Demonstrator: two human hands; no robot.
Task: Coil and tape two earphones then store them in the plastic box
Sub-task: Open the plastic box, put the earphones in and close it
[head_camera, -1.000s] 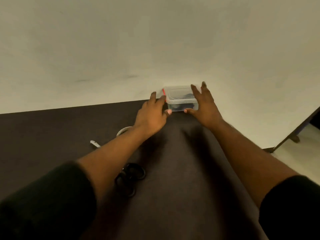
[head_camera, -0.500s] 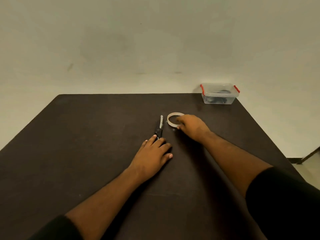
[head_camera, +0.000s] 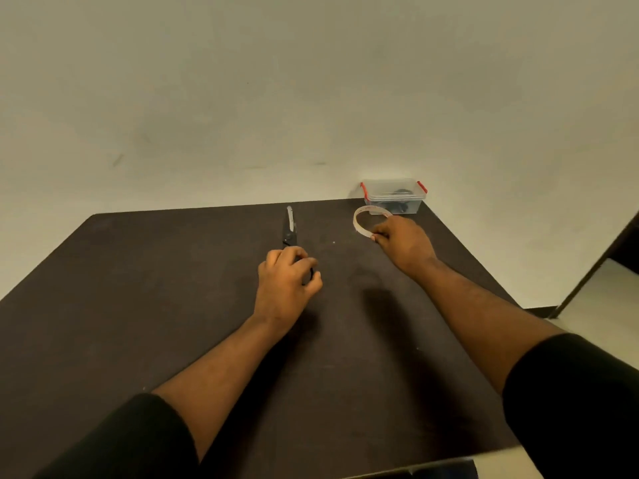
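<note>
A clear plastic box [head_camera: 394, 198] with red clips stands closed at the table's far right corner, with dark earphones showing through its wall. My right hand [head_camera: 404, 242] grips a white tape roll [head_camera: 361, 221] just in front of the box, lifted on edge. My left hand [head_camera: 288, 280] is closed around the handles of black scissors [head_camera: 289, 228], whose blades point away from me along the table.
The dark table [head_camera: 173, 305] meets a plain pale wall at its far edge. Its right edge drops to a light floor, where a dark furniture leg [head_camera: 594, 267] slants.
Both hands left the box at the far corner. The right hand took the tape roll and carried it right toward the box; the left hand closed on the scissors' handles.
</note>
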